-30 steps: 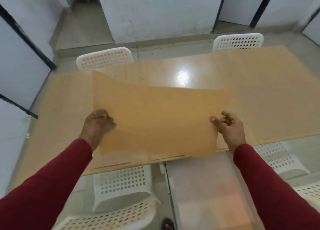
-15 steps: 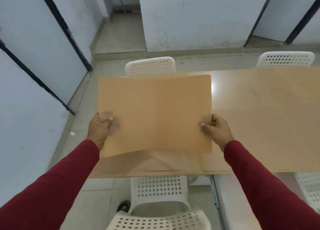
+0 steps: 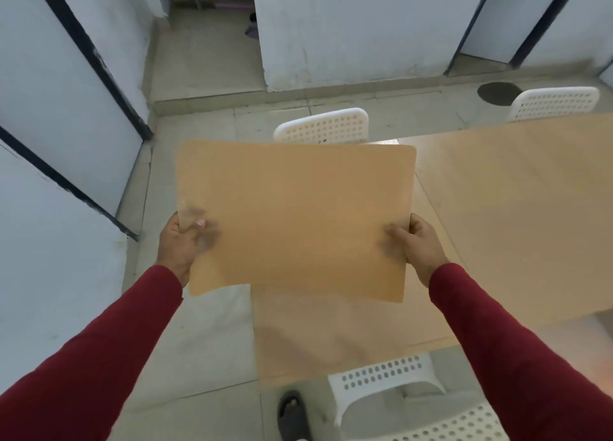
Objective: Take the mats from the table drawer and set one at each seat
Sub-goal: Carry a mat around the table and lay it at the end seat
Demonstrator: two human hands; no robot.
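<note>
A tan rectangular mat (image 3: 295,218) hangs flat in the air over the left end of the wooden table (image 3: 517,215). My left hand (image 3: 180,245) grips its left edge, thumb on top. My right hand (image 3: 419,245) grips its right edge the same way. The mat's left part juts out past the table end over the floor. It hides much of the table's left end. The drawer is not in view.
White perforated chairs stand around the table: one at the far side (image 3: 323,125), another far right (image 3: 554,102), one at the near side (image 3: 388,384). Grey partition walls (image 3: 49,109) close in on the left. A foot in a dark sandal (image 3: 292,414) stands on the tiled floor.
The view and the mat have shifted left, toward the table's left end. Both hands keep the same hold on the mat's side edges, and the mat now lies flatter.
</note>
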